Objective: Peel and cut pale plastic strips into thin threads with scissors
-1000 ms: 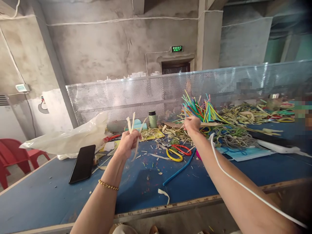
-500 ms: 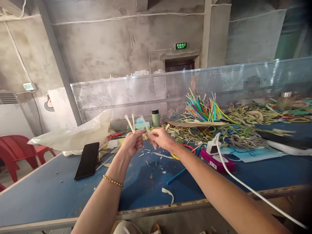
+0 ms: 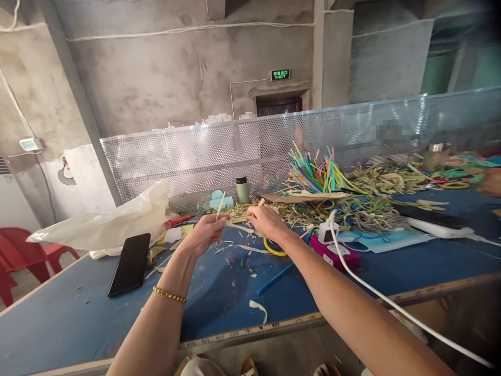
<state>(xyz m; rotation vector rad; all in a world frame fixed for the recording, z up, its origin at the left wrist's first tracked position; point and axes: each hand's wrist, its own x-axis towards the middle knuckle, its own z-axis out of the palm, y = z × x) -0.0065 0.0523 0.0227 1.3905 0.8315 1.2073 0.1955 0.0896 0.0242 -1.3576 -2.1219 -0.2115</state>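
Note:
My left hand [image 3: 205,232] is closed in a pinch above the blue table. A thin pale strip [image 3: 221,203], like a piece of dried husk or straw, stands up from between its thumb and fingers. My right hand [image 3: 266,222] is a short way to the right, with its fingers pressed together at the front edge of a heap of plant scraps [image 3: 287,210]. What those fingers hold, if anything, is hidden. Below the hands lie small pale shreds and a curled pale strip [image 3: 259,309]. A blue tube [image 3: 275,279] lies near my right forearm.
A black phone [image 3: 130,263] and crumpled plastic bag [image 3: 113,216] lie left; red-handled pliers or scissors [image 3: 175,221] lie nearby. Behind stand a green bottle [image 3: 242,191] and bundled colourful tubes [image 3: 319,172]. A purple power strip [image 3: 338,254] with a white cable [image 3: 364,282] sits right. Another person's hand [image 3: 490,183] shows far right.
My hands have moved farther apart. The translucent strip seen by my right hand no longer shows. The pale strip in my left hand now leans right. The whole view has shifted slightly.

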